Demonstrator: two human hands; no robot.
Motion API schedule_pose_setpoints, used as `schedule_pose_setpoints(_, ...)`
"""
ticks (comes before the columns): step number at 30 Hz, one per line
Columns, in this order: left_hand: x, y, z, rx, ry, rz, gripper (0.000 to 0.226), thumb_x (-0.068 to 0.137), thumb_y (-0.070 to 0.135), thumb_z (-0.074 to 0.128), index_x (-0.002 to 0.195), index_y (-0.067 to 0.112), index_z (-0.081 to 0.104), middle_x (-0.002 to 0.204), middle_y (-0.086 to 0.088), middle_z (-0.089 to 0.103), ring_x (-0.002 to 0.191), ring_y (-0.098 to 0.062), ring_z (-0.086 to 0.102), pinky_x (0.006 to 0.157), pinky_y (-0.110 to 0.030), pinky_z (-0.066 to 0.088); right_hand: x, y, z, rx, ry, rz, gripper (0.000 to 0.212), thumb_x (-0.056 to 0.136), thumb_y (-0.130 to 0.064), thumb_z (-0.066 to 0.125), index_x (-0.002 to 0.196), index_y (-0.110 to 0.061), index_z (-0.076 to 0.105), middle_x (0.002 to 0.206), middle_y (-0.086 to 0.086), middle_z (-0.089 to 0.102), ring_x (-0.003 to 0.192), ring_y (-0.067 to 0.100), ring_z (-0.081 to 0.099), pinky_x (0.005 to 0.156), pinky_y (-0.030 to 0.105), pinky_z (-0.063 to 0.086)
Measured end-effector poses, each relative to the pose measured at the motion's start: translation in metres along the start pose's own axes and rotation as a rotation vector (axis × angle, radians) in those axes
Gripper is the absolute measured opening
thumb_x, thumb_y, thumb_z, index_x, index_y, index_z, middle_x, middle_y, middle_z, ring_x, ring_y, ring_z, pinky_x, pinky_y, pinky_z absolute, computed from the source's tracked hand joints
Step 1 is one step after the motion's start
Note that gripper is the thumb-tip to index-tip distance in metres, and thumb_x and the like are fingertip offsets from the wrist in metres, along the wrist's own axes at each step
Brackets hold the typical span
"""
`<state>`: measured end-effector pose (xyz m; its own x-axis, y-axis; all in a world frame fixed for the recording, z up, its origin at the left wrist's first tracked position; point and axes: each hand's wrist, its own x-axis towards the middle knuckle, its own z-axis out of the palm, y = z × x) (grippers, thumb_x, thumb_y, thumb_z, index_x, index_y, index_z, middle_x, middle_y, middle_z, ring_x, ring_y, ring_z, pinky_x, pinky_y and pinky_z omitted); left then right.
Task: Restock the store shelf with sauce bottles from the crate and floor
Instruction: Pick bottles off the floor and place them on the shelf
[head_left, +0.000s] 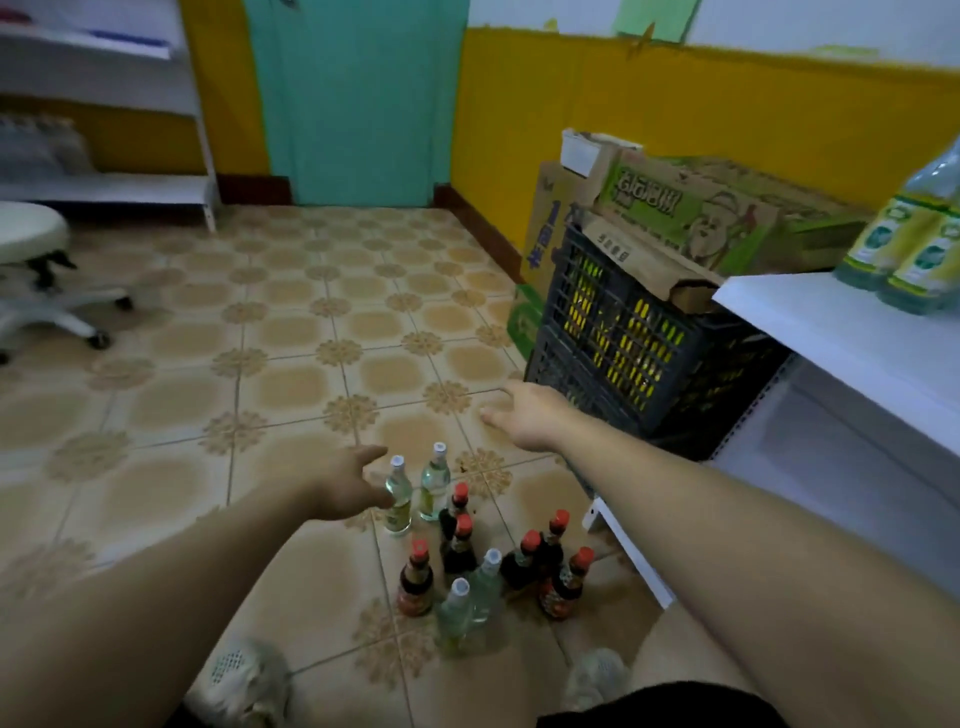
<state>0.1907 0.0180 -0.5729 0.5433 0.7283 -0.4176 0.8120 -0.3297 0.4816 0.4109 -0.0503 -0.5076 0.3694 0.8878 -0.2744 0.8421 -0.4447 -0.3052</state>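
So the left hand (345, 486) is reaching forward with its fingers spread and loose, not gripping anything. It's hovering right beside a clear bottle (397, 493) with a white cap, and I can't tell if the thumb is actually touching the glass because it's a bit blurry there. The right hand (524, 418) is stretching out flat and relaxed too, holding nothing, and hanging over the tiled floor (291, 332) just in front of the near corner of the black crate (623, 338). All the loose stock is standing upright on the floor on the near side of the crate, toward the person. A second clear bottle (435, 480) is sitting just beside the first one. After that comes a huddle of six dark sauce bottles (460, 545) with red caps, with two more clear ones (457, 613) mixed in closest to the camera. The crate itself is showing yellow through its mesh sides, and cardboard boxes (691, 208) are piling up on top of it. A white shelf (831, 332) is butting up against the crate's right side, with a few pale bottles with yellow-green labels (909, 244) standing on it at the frame edge. Well to the left of the crate, a wheeled stool (31, 260) is sitting by another white shelf unit (104, 104). A teal door (358, 104) is showing beyond the crate, to the left.
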Motion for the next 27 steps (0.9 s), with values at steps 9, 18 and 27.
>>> schedule_pose_setpoints(9,0.084,-0.069,0.034,-0.188,-0.052,-0.180,0.077,0.089,0.034,0.064,0.151,0.015,0.023,0.157,-0.006,0.026,0.140,-0.024,0.032,0.109,-0.030,0.030,0.098,-0.017,0.096,0.017,-0.204,-0.053,0.068,0.094,-0.050,0.051,0.150,-0.018,0.030,0.153,0.007,0.038,0.135,0.029,0.041,0.106,0.039,0.039)
schedule_pose_setpoints(18,0.217,-0.122,0.090,-0.255,-0.133,-0.271,0.082,0.087,0.031,0.066,0.152,0.015,0.019,0.157,-0.006,0.024,0.141,-0.025,0.030,0.112,-0.032,0.028,0.230,-0.014,0.204,0.121,-0.360,-0.050,0.070,0.095,-0.045,0.052,0.152,-0.016,0.024,0.143,0.013,0.045,0.128,0.033,0.046,0.098,0.036,0.042)
schedule_pose_setpoints(27,0.284,-0.161,0.136,-0.248,-0.245,-0.344,0.084,0.087,0.030,0.066,0.153,0.017,0.015,0.159,-0.007,0.018,0.144,-0.026,0.025,0.112,-0.033,0.026,0.293,-0.020,0.284,0.121,-0.414,-0.102,0.038,0.098,-0.023,0.050,0.132,-0.012,0.038,0.103,0.013,0.054,0.094,0.032,0.054,0.076,0.038,0.042)
